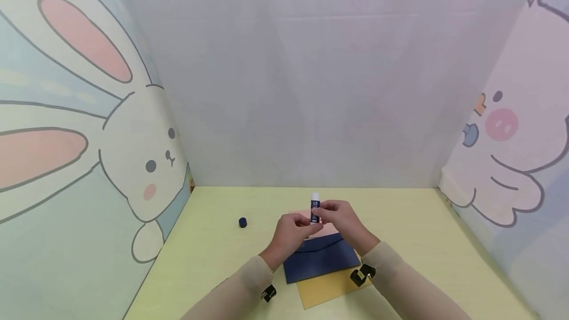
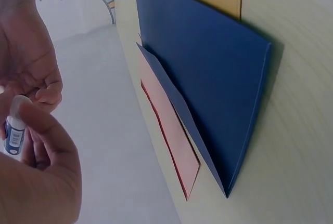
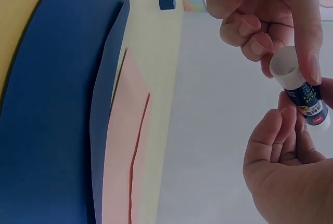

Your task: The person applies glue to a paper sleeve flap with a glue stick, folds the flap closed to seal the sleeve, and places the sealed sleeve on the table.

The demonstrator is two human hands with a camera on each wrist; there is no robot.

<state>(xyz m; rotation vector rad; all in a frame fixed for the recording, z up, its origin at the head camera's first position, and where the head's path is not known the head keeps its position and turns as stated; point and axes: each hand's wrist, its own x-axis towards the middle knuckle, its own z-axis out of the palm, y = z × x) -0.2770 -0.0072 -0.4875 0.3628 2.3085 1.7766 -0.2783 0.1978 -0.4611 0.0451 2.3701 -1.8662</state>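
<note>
Glue stick (image 1: 315, 209), uncapped and upright, sits pinched between both hands above the surface (image 1: 413, 231). The left hand (image 1: 291, 233) curls its fingers round the lower end, and the right hand (image 1: 340, 219) pinches the tube higher up, near its white top. Beneath the hands lies a dark blue envelope (image 1: 320, 258) with its flap open, a pink sheet (image 2: 171, 141) showing from under the flap, and an orange sheet (image 1: 329, 288) under the envelope. A small dark blue cap (image 1: 242, 222) stands apart to the left.
</note>
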